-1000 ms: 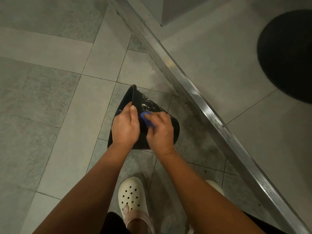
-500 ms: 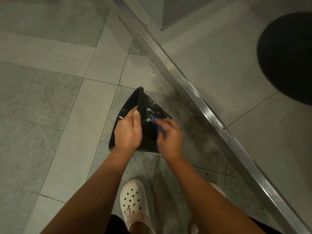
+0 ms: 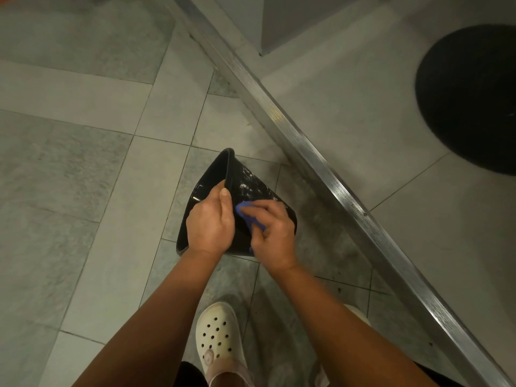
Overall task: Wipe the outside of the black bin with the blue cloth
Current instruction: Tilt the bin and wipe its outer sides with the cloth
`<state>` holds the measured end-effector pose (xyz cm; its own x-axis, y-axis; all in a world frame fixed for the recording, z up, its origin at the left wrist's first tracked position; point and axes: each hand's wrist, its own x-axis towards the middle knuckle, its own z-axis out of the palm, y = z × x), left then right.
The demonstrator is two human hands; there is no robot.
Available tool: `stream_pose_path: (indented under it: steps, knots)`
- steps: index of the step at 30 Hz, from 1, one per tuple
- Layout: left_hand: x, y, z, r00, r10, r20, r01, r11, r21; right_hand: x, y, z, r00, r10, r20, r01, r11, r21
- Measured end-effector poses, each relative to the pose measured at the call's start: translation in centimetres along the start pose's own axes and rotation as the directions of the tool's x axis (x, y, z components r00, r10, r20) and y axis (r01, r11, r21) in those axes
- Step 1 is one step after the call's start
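The black bin (image 3: 251, 182) is tipped on its side above the tiled floor, mouth to the left, its outer wall facing up with whitish smears. My left hand (image 3: 210, 223) grips the bin's rim, thumb on the outside. My right hand (image 3: 272, 234) presses the bunched blue cloth (image 3: 247, 215) against the bin's outer wall, just right of my left thumb. Most of the cloth is hidden under my fingers.
A ribbed metal threshold strip (image 3: 321, 166) runs diagonally right of the bin. Beyond it lies a round black mat (image 3: 472, 99). My white clog (image 3: 219, 337) stands on the grey tiles below the bin; the other foot shows at the lower right.
My right hand with the cloth slid right and down the bin's wall, then came back up towards my left thumb. The left hand kept its grip on the rim.
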<state>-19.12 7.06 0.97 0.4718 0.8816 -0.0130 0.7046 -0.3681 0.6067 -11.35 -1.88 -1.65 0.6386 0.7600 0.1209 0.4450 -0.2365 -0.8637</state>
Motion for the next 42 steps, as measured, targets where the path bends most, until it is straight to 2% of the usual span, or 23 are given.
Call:
stream_pose_path:
  steps: [2, 3, 6, 7, 12, 13, 17, 19, 23, 24, 26, 28, 31, 33, 35, 37, 39, 42]
  knots:
    - [0.1, -0.4, 0.0, 1.000, 0.004, 0.001, -0.004, 1.000, -0.022, 0.3, 0.2, 0.1, 0.994, -0.103, 0.035, 0.103, 0.995, 0.006]
    - [0.1, -0.5, 0.1, 1.000, 0.009, 0.005, -0.009, 1.000, -0.027, 0.6, 0.5, 0.2, 0.994, -0.103, 0.035, 0.103, 0.994, -0.017]
    - [0.1, 0.0, 0.0, 1.000, 0.014, 0.004, -0.014, 1.000, -0.007, 1.4, 0.7, 0.4, 0.998, 0.064, -0.019, -0.065, 0.997, -0.046]
    - [0.1, 0.1, 0.1, 1.000, 0.017, 0.002, -0.017, 1.000, 0.000, 1.4, 0.7, 0.3, 0.996, 0.080, -0.026, -0.081, 0.996, -0.036]
    - [0.3, -0.6, 0.1, 1.000, 0.013, 0.004, -0.012, 1.000, -0.007, 0.3, 0.8, -0.4, 0.986, -0.150, 0.069, 0.147, 0.988, 0.041]
    - [0.3, -0.7, 0.1, 1.000, 0.012, 0.002, -0.012, 1.000, -0.006, 0.6, 0.9, -0.2, 0.988, -0.137, 0.068, 0.135, 0.990, 0.036]
    - [0.2, -0.3, 0.1, 1.000, 0.022, -0.002, -0.022, 1.000, -0.007, 2.2, 0.7, 0.6, 0.994, 0.106, 0.007, -0.106, 0.994, -0.011]
    - [0.1, -0.6, 0.0, 1.000, 0.018, 0.002, -0.018, 1.000, -0.008, 1.9, 0.2, 0.6, 0.995, 0.096, 0.024, -0.096, 0.995, -0.002]
    - [0.0, -0.8, -0.1, 1.000, 0.013, 0.010, -0.013, 0.999, -0.049, 1.3, 0.5, 0.3, 0.995, -0.048, 0.086, 0.045, 0.998, 0.046]
    - [0.0, -0.8, -0.1, 1.000, 0.011, 0.007, -0.010, 0.999, -0.052, 1.6, 0.9, 0.4, 0.996, -0.038, 0.085, 0.036, 0.999, 0.029]
    - [-0.2, -1.0, -0.2, 0.999, 0.019, 0.034, -0.016, 0.997, -0.076, 2.0, 1.7, 0.6, 0.995, 0.074, 0.069, -0.073, 0.997, -0.014]
    - [0.4, -1.1, -0.6, 0.992, -0.037, 0.119, 0.057, 0.983, -0.173, 1.6, 2.5, 0.7, 0.979, 0.198, 0.048, -0.196, 0.980, -0.030]
    - [1.9, -0.5, -1.1, 0.923, -0.248, 0.294, 0.348, 0.865, -0.362, -0.5, 3.4, 0.9, 0.964, 0.259, 0.066, -0.256, 0.965, -0.059]
    - [2.2, 0.1, -1.3, 0.862, -0.350, 0.368, 0.478, 0.803, -0.356, -2.1, 3.8, 1.2, 0.954, 0.296, 0.055, -0.292, 0.954, -0.069]
    - [2.0, 0.5, -1.3, 0.839, -0.366, 0.402, 0.492, 0.826, -0.276, -3.5, 3.2, 1.4, 0.940, 0.342, -0.006, -0.342, 0.940, 0.003]
    - [1.8, 0.7, -1.4, 0.831, -0.375, 0.410, 0.498, 0.831, -0.249, -4.3, 1.9, 1.5, 0.969, 0.241, -0.045, -0.238, 0.969, 0.064]
    - [2.1, 0.7, -1.4, 0.824, -0.399, 0.402, 0.522, 0.810, -0.267, -4.3, 0.7, 1.7, 0.999, 0.027, -0.030, -0.025, 0.998, 0.059]
    - [2.4, 0.5, -1.4, 0.829, -0.397, 0.394, 0.523, 0.800, -0.295, -2.9, 0.4, 1.9, 0.981, -0.190, 0.041, 0.187, 0.981, 0.056]
